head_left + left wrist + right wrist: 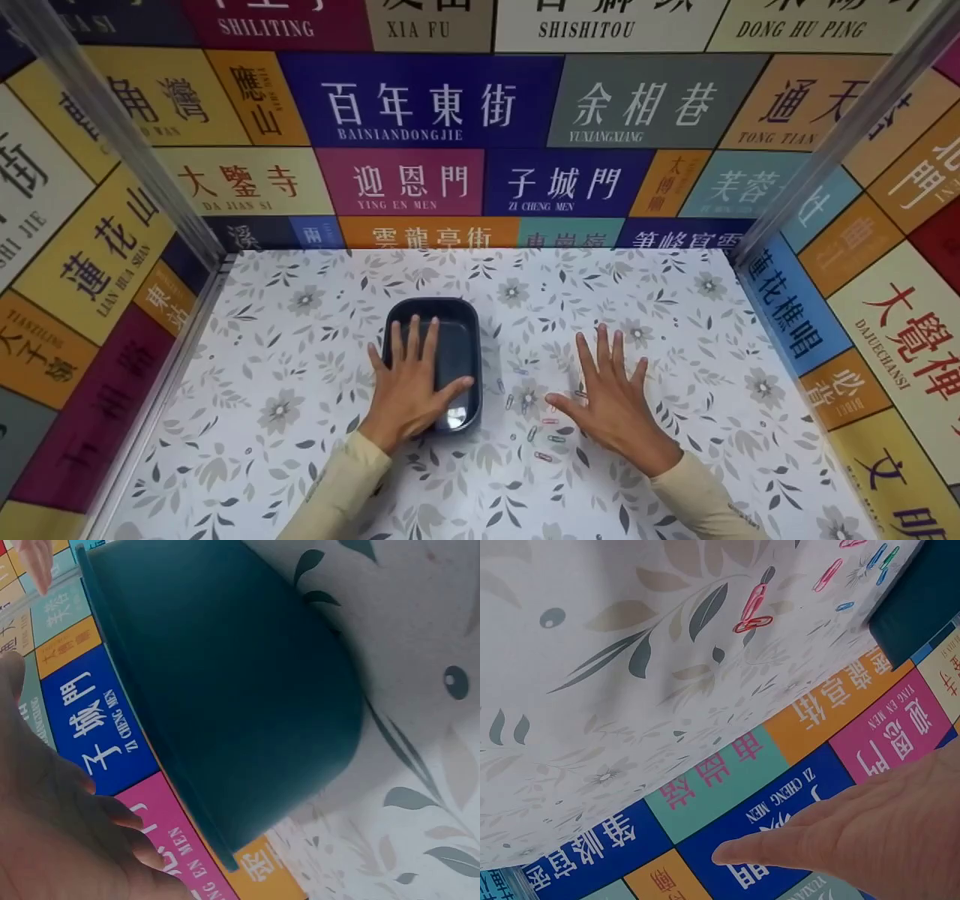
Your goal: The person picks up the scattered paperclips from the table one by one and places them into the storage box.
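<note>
A dark blue-green rectangular tray (459, 352) with rounded corners and raised walls stands on the table, left of the middle. My left hand (409, 386) is spread flat over its left side, fingers straight and holding nothing. In the left wrist view the tray's outer wall (225, 690) fills the middle, with the hand (67, 825) above the rim. Several coloured paper clips (550, 421) lie scattered to the right of the tray. My right hand (615, 409), fingers spread, is just right of them. Red paper clips (754, 611) show in the right wrist view, away from the hand (862, 829).
The white tabletop (300, 480) carries a grey leaf and flower print. Panels with coloured sign blocks (420, 105) stand at the back and both sides. Clear corner posts (817, 142) rise at the table's far corners.
</note>
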The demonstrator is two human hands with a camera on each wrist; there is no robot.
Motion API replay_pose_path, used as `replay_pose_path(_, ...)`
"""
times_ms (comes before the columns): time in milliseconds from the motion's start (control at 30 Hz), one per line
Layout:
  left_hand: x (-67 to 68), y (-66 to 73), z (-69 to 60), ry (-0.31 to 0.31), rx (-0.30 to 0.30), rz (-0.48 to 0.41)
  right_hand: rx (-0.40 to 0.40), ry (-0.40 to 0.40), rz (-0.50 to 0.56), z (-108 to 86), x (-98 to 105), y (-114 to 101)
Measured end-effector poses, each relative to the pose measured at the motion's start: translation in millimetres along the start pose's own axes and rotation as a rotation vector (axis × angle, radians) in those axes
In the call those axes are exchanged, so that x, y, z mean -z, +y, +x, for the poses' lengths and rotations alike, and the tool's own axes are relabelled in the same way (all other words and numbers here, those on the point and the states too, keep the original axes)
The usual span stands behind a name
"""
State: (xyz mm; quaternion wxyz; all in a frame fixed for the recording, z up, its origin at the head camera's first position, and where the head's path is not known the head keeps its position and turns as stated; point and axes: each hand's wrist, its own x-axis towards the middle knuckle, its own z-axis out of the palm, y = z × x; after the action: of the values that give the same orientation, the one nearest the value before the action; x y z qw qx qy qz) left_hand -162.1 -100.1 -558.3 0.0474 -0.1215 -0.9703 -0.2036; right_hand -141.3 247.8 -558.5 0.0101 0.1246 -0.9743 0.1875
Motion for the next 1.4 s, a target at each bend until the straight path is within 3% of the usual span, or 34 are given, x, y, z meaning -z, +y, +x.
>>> replay_pose_path(133,-3.0,-6.5,-0.6,0.051,0.004,-0.067,-0.007,0.001,0.001,-2.0,0.0,0.5)
replay_pose_path(400,-11.4,-24.9,-10.5,0.152,-0.009,-0.114,-0.02,0.0,0.032,-2.8,-0.6,-0.9)
replay_pose_path(700,-23.0,-39.8,-29.5,0.151,0.02,-0.298,-0.024,0.002,0.035,-3.9,-2.0,-0.2)
replay_pose_path(1067,-28.7,-52.0,-38.9,0.088,0.16,-0.498,-0.022,0.011,0.031,-6.4,-4.9,3.0)
replay_pose_path(1400,-31.8,-62.7,-44.4,0.081,0.084,-0.656,-0.016,0.013,0.018,-8.9,-10.1,6.8)
